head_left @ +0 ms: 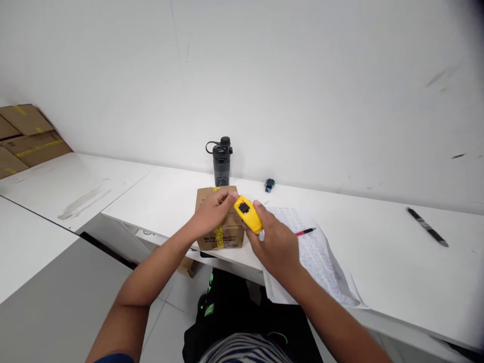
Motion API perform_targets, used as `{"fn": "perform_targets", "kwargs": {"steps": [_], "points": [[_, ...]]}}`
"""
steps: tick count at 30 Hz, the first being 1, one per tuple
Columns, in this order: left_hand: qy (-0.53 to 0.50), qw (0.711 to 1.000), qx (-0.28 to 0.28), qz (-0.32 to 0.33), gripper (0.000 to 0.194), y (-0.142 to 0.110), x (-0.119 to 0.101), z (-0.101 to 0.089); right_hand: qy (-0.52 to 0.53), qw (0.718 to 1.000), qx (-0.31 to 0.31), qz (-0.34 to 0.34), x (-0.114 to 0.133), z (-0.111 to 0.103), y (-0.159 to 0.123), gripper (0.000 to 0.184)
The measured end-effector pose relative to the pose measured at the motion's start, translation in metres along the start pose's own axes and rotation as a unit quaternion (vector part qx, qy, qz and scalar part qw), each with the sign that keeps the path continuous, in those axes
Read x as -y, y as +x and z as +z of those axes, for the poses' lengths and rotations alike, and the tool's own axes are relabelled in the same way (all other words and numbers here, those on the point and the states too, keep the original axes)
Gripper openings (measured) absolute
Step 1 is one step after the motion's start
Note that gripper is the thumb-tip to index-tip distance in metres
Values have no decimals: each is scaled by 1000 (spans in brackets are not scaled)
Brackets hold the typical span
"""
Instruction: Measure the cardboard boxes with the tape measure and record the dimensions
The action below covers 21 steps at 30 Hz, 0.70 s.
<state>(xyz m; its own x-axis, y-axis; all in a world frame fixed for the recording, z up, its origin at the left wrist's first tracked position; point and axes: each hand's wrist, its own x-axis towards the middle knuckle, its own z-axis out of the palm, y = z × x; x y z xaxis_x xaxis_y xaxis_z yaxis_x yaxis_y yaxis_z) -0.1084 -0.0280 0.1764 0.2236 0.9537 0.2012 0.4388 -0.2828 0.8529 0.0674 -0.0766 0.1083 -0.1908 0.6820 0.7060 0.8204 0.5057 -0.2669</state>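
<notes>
My right hand (pixel 275 241) is closed around a yellow utility knife (pixel 247 213) with a black slider, held just above a small cardboard box (pixel 226 237). The box stands near the front edge of the white table (pixel 397 252) and has yellow tape across it. My left hand (pixel 212 212) rests on the box's top, its fingers curled and touching the front end of the knife. Whether a blade is out is hidden by the fingers.
A black bottle (pixel 222 161) stands behind the box by the wall, a small dark-blue object (pixel 269 184) to its right. Printed sheets (pixel 317 257) with a red pen (pixel 305 232) lie right of the box. A black pen (pixel 427 227) lies far right. Cardboard boxes (pixel 26 136) are stacked at far left.
</notes>
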Motion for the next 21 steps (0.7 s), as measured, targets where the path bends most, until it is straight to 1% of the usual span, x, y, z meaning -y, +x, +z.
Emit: {"fn": "perform_targets", "kwargs": {"steps": [2,5,7,9,11,12,15,16,18,20,21], "points": [[-50,999,6,-14,40,-2,0,7,-5,999,-22,-38,-7,-3,8,56],[-103,993,38,-33,40,0,2,4,7,996,-54,-75,-14,-2,11,57],[-95,993,59,-42,41,2,5,-1,21,994,-67,-86,-18,2,9,59],[-67,993,86,-45,43,3,9,-3,35,994,-61,-83,-23,7,5,59],[-25,993,108,-32,44,2,14,-3,49,996,-36,-59,-28,13,1,57],[-1,994,110,-20,46,1,16,-3,58,997,-20,-40,-30,15,0,55],[80,991,103,19,56,-7,23,-6,104,993,32,47,-36,19,-3,51],[112,988,96,35,61,-10,26,-11,131,987,47,78,-38,19,-3,52],[179,979,63,70,80,-20,34,-28,198,970,72,123,-43,19,-2,53],[211,974,20,82,102,-33,48,-50,264,950,98,133,-45,18,5,55],[199,977,4,73,108,-40,57,-59,290,942,112,127,-44,18,10,57]]}}
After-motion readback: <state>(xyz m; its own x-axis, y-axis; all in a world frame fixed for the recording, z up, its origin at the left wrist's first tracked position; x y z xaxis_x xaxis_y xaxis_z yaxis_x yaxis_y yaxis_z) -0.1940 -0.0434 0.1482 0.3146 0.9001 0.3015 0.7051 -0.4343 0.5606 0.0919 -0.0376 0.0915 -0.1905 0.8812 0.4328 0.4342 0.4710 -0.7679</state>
